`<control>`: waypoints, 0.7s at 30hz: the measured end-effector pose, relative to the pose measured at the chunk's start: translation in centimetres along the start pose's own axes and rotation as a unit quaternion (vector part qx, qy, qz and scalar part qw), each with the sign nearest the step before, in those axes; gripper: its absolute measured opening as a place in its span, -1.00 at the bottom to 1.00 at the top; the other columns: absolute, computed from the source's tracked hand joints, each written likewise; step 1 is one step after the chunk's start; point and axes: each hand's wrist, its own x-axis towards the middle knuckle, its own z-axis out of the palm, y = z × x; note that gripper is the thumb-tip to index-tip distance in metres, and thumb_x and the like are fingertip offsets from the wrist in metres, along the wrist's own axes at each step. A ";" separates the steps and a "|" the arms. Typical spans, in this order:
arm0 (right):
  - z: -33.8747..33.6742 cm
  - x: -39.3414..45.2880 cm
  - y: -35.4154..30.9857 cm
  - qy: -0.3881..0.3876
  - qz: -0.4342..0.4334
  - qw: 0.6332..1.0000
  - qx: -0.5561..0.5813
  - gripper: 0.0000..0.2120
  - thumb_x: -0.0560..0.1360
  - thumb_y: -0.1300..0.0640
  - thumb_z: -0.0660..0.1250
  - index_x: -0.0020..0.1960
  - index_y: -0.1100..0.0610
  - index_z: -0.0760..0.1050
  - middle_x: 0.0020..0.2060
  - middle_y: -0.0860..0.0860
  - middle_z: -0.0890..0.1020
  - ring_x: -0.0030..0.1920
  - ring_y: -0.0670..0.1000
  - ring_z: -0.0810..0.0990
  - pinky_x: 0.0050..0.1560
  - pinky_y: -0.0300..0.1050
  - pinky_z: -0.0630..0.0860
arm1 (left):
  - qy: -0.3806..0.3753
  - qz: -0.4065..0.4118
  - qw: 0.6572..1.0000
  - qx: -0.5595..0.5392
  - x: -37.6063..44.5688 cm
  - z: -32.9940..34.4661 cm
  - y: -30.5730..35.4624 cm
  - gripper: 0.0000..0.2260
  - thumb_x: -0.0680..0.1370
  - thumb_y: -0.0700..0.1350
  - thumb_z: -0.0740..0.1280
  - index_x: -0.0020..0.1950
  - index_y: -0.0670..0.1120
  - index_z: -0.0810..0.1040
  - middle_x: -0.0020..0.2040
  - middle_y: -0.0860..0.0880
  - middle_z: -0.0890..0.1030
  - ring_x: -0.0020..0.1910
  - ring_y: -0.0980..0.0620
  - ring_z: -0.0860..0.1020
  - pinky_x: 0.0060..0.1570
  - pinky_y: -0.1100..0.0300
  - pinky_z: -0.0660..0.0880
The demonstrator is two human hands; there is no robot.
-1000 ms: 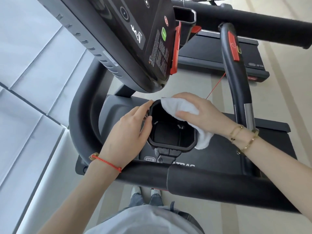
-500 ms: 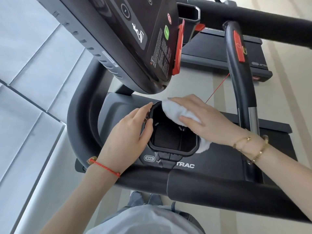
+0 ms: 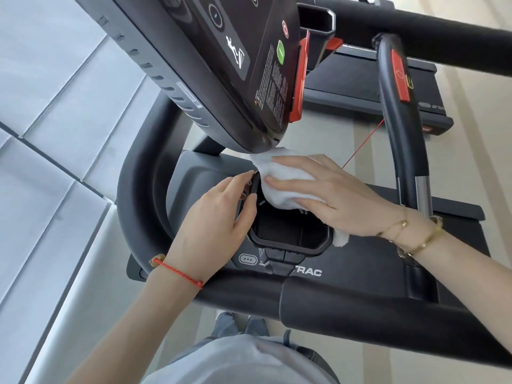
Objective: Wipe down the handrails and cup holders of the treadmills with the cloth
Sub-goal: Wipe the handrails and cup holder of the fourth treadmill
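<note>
A black cup holder (image 3: 291,246) sits in the treadmill's dark tray, just below the console. My right hand (image 3: 329,195) presses a white cloth (image 3: 285,176) flat over the holder's far rim, fingers spread on top of it. A corner of the cloth pokes out under my wrist at the holder's right edge. My left hand (image 3: 210,231) grips the holder's left rim between thumb and fingers. The thick black front handrail (image 3: 346,306) runs across below both hands, and a curved side handrail (image 3: 138,206) bends round at the left.
The tilted console (image 3: 221,65) with red trim overhangs the tray closely. An upright black handle (image 3: 399,128) with a red button and a thin red safety cord stands to the right. A second treadmill (image 3: 368,103) lies beyond. Grey wall panels fill the left.
My right hand has slid the cloth from the holder's right side up and left onto its far rim, under the console. My left hand has stayed on the left rim.
</note>
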 end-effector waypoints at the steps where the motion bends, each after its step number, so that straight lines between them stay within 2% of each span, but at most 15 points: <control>1: -0.1 0.5 0.0 0.007 -0.019 1.000 0.009 -0.56 0.64 0.23 0.17 0.44 -0.14 0.37 0.51 -0.17 0.23 0.39 0.03 0.28 0.38 0.00 0.29 | -0.001 0.001 1.000 0.000 0.0 0.0 0.0 -0.65 0.63 -0.08 0.22 0.41 -0.08 0.44 0.10 0.00 0.60 0.05 0.00 0.58 0.01 -0.03 0.52; 2: -0.1 0.7 0.2 0.018 -0.030 0.999 0.027 -0.58 0.64 0.27 0.18 0.42 -0.07 0.41 0.50 -0.14 0.27 0.41 -0.02 0.28 0.40 -0.06 0.25 | 0.000 0.002 1.000 0.001 0.0 0.1 -0.1 -0.65 0.63 -0.08 0.22 0.41 -0.08 0.44 0.10 0.00 0.60 0.05 -0.01 0.58 0.01 -0.03 0.52; 4: 0.1 0.1 0.6 0.041 0.009 0.996 0.084 -0.63 0.63 0.25 0.20 0.38 -0.03 0.41 0.45 -0.17 0.34 0.40 -0.05 0.34 0.40 -0.06 0.25 | 0.002 0.003 1.000 0.002 0.0 0.2 -0.2 -0.65 0.63 -0.07 0.22 0.41 -0.07 0.44 0.12 0.00 0.60 0.07 0.01 0.58 0.04 -0.01 0.53; 6: 0.4 -0.8 0.9 0.060 0.056 0.988 0.132 -0.60 0.62 0.17 0.21 0.42 -0.10 0.31 0.37 -0.26 0.38 0.36 -0.08 0.38 0.37 -0.16 0.30 | 0.002 0.003 1.000 0.004 0.0 0.2 -0.3 -0.64 0.63 -0.06 0.21 0.42 -0.07 0.44 0.14 0.00 0.60 0.08 0.02 0.58 0.06 0.00 0.53; 8: 0.5 -0.6 0.6 0.061 0.071 0.988 0.126 -0.52 0.62 0.12 0.19 0.48 -0.18 0.20 0.32 -0.30 0.39 0.31 -0.15 0.39 0.27 -0.30 0.29 | 0.004 0.003 1.000 0.004 0.0 0.3 -0.4 -0.64 0.62 -0.05 0.20 0.41 -0.08 0.44 0.14 -0.01 0.61 0.07 0.02 0.58 0.06 0.01 0.54; 12: -0.1 2.9 -0.2 0.010 0.070 0.997 0.043 -0.58 0.62 0.05 0.13 0.45 -0.19 0.27 0.32 -0.24 0.44 0.24 -0.14 0.42 0.18 -0.07 0.38 | 0.011 0.010 1.000 0.007 0.1 0.4 -0.4 -0.68 0.62 -0.08 0.23 0.36 -0.10 0.47 0.09 -0.02 0.61 0.00 -0.01 0.59 -0.02 -0.01 0.54; 14: -0.2 3.9 -0.6 -0.001 0.061 0.998 0.013 -0.62 0.63 0.05 0.13 0.42 -0.20 0.30 0.31 -0.24 0.45 0.24 -0.10 0.45 0.12 -0.05 0.40 | 0.012 0.011 1.000 0.010 0.0 0.4 -0.5 -0.71 0.62 -0.08 0.23 0.33 -0.10 0.48 0.07 -0.02 0.62 -0.03 -0.03 0.59 -0.05 -0.05 0.55; 16: -0.1 3.3 -0.6 -0.005 0.059 0.998 -0.011 -0.58 0.64 0.06 0.13 0.46 -0.20 0.24 0.31 -0.21 0.43 0.23 -0.05 0.45 0.07 -0.04 0.40 | 0.011 0.010 1.000 0.011 0.1 0.4 -0.6 -0.68 0.62 -0.06 0.22 0.35 -0.09 0.47 0.09 -0.02 0.61 0.00 -0.02 0.59 -0.02 -0.05 0.55; 19: -0.1 -0.1 0.1 0.011 0.084 0.996 0.026 -0.51 0.64 0.07 0.12 0.53 -0.17 0.13 0.29 -0.14 0.38 0.18 0.00 0.46 0.10 -0.03 0.43 | 0.010 0.009 1.000 0.008 0.1 0.5 -0.7 -0.64 0.62 -0.03 0.19 0.40 -0.06 0.44 0.12 0.00 0.61 0.06 0.02 0.58 0.06 -0.01 0.55; 21: -0.1 -2.2 0.2 0.020 0.095 0.991 0.096 -0.50 0.64 0.03 0.10 0.53 -0.21 0.09 0.29 -0.21 0.32 0.17 -0.06 0.46 0.17 -0.04 0.45 | 0.011 0.009 1.000 0.006 0.1 0.5 -0.7 -0.64 0.63 -0.03 0.19 0.41 -0.05 0.43 0.12 0.02 0.61 0.06 0.04 0.58 0.07 0.00 0.55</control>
